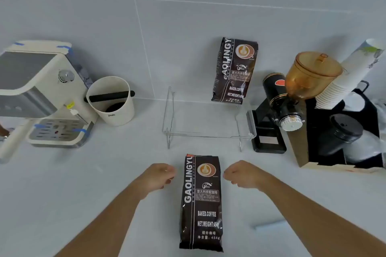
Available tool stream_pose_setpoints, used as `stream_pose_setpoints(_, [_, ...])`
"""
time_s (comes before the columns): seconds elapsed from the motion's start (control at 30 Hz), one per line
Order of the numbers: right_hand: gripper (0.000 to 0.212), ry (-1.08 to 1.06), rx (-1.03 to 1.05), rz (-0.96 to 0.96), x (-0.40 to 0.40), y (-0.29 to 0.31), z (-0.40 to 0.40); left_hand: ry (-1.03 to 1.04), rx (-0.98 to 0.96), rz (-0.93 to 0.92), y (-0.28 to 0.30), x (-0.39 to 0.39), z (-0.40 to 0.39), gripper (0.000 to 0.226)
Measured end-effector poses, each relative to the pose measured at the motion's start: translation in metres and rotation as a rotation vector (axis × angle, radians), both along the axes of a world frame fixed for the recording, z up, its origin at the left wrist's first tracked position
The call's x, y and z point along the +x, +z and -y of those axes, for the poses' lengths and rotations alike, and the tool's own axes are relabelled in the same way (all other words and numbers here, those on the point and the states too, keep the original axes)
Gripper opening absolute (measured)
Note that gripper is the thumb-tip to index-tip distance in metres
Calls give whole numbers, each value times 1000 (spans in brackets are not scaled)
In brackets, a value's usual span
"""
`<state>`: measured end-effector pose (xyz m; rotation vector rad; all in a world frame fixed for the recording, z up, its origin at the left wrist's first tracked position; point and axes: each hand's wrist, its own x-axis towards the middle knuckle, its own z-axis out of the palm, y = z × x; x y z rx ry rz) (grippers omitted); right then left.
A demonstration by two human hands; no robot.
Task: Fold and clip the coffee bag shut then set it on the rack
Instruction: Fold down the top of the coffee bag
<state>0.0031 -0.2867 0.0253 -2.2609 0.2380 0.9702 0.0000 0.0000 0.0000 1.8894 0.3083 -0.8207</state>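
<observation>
A dark brown coffee bag (pixel 201 202) lies flat on the pale counter right in front of me, its top end pointing away. My left hand (pixel 159 175) hovers just left of the bag's top, fingers loosely curled and holding nothing. My right hand (pixel 242 172) hovers just right of the top, also empty with curled fingers. Neither hand touches the bag. Behind the bag stands a clear rack (pixel 205 119). A second, identical coffee bag (pixel 235 70) stands upright on the rack's back right part, against the wall. A pale blue clip (pixel 269 225) lies on the counter to the right.
An espresso machine (pixel 39 93) stands at the left, with a white knock box (pixel 111 101) beside it. At the right are a black coffee grinder (pixel 279 106) with an amber hopper and a box (pixel 342 127) holding stacked paper cups and lids.
</observation>
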Motion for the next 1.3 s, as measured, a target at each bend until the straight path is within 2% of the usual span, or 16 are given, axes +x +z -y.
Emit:
stream_pose_setpoints(0.2, [35, -354, 312, -102, -19, -22, -18, 180, -168, -59, -21, -12, 37, 21])
stream_pose_setpoints(0.33, [30, -406, 351, -124, -19, -31, -27, 287, -278, -113, -23, -11, 49, 22])
stream_pose_setpoints(0.53, [31, -539, 484, -30, -15, -36, -28, 371, -288, -118, -12, -8, 56, 21])
stream_pose_setpoints(0.87, [19, -427, 432, 295, -27, -13, -31, 380, -344, 44, 21, 3, 49, 38])
stream_pose_setpoints(1.13, [46, -298, 480, 528, -52, 24, -32, 432, -500, 200, 57, -27, 46, 19])
stream_pose_setpoints(1.3, [22, -289, 527, 617, -62, 40, -23, 404, -569, 317, 78, -42, 50, 21])
